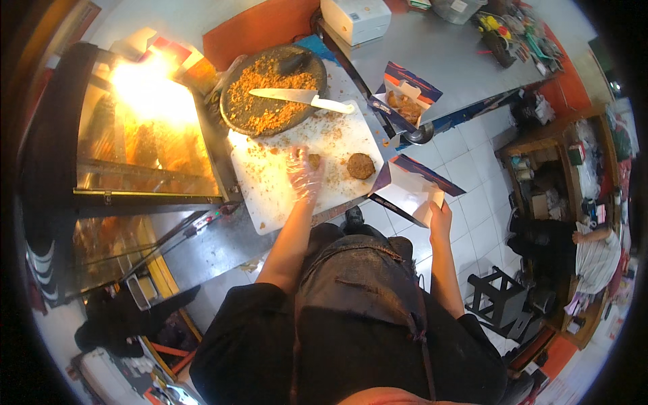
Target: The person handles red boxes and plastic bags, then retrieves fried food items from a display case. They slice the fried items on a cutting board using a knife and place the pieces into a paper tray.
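Observation:
My left hand (305,174), in a clear plastic glove, is over a white cutting board (273,202). Between its thumb and fingers shows a small brown fried piece (314,161), partly hidden by the hand. A round brown fried patty (361,166) lies at the board's right side, apart from that hand. My right hand (439,220) grips the side of an open cardboard food box (407,190), tilted beside the board's right edge; its visible white inside holds nothing. On the board's far side, a stone mortar (238,121) holds orange-brown crumbs (268,76), with a white-handled knife (304,96) across it.
A second open box (430,91) with fried food (405,106) stands on the steel counter (455,61). A brightly lit glass display case (147,147) is at left. A white printer (357,20) stands at the back. At right are a black stool (498,298) and another person (597,258).

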### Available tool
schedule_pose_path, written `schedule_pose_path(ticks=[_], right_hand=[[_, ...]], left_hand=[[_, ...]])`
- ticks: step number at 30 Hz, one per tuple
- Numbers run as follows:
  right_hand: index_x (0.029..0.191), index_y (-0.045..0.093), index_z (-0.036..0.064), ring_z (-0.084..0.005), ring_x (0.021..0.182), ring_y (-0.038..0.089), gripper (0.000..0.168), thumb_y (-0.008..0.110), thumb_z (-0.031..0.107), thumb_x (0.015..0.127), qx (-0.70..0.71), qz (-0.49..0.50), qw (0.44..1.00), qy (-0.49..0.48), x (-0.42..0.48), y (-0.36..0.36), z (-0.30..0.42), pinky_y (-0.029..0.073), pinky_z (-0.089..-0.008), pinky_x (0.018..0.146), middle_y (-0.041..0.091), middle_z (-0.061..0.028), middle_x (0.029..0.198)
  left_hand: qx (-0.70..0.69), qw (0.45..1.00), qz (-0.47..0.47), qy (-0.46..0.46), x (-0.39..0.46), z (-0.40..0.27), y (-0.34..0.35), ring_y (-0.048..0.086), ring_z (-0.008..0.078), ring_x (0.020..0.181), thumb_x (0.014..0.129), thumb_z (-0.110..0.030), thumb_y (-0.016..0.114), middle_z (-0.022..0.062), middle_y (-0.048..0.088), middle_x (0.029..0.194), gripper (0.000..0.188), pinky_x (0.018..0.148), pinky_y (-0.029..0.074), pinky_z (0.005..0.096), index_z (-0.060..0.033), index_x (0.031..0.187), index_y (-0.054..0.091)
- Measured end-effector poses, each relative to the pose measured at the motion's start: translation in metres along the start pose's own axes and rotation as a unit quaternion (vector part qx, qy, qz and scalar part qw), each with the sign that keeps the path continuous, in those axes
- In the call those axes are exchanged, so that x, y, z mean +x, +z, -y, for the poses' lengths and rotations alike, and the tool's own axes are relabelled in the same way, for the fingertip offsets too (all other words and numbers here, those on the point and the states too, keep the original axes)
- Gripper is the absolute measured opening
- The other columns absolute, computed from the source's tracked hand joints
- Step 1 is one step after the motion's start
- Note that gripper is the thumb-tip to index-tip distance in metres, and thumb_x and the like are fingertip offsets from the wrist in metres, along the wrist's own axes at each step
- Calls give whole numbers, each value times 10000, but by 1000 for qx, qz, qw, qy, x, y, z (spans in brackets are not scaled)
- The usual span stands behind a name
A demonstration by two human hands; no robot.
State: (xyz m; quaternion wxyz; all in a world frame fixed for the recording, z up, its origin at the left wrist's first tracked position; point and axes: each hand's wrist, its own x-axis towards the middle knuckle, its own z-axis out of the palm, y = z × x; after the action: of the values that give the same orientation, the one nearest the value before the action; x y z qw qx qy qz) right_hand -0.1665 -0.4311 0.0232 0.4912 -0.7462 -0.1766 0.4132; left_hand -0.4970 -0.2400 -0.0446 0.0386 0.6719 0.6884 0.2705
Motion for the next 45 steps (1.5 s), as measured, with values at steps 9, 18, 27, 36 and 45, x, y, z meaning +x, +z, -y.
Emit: schedule_pose_path(ticks=[9,18,27,36,45], right_hand=[[1368,585,-12,-191,1084,628,449,615,174,960,-12,118,992,-29,38,76,47,488,-323,919,668,-120,1228],[1343,492,78,-164,1098,562,457,533,439,1065,42,273,959,-70,-3,211,29,465,-309,941,583,-87,1211],[1379,464,71,-166,1233,482,481,493,446,1078,213,340,915,49,-12,270,7,359,-328,1087,550,-58,1311],[1317,496,86,-152,1192,514,435,517,444,1071,243,320,912,84,-19,282,7,403,-334,1067,567,-46,1260],[1314,527,33,-176,1110,633,379,451,336,1098,167,419,886,110,-3,260,3,537,-343,958,635,-91,1232]], left_hand=[[-614,713,-119,-316,7,65,-35,680,188,829,854,-45,793,115,688,1002,504,698,556,279,-39,1286,533],[-569,783,8,-251,-6,-76,-131,645,148,914,843,-150,833,90,656,1075,446,780,536,276,-60,1208,592],[-478,841,169,-191,-10,-41,-132,663,223,921,965,-168,622,115,683,1023,314,804,544,362,-16,1238,586],[-445,874,124,-150,-15,30,-161,607,219,924,939,-129,642,112,672,1086,341,841,515,352,-7,1256,618],[-172,926,234,-240,-26,37,-181,641,242,980,852,-137,668,113,677,1102,522,890,518,367,4,1342,560]])
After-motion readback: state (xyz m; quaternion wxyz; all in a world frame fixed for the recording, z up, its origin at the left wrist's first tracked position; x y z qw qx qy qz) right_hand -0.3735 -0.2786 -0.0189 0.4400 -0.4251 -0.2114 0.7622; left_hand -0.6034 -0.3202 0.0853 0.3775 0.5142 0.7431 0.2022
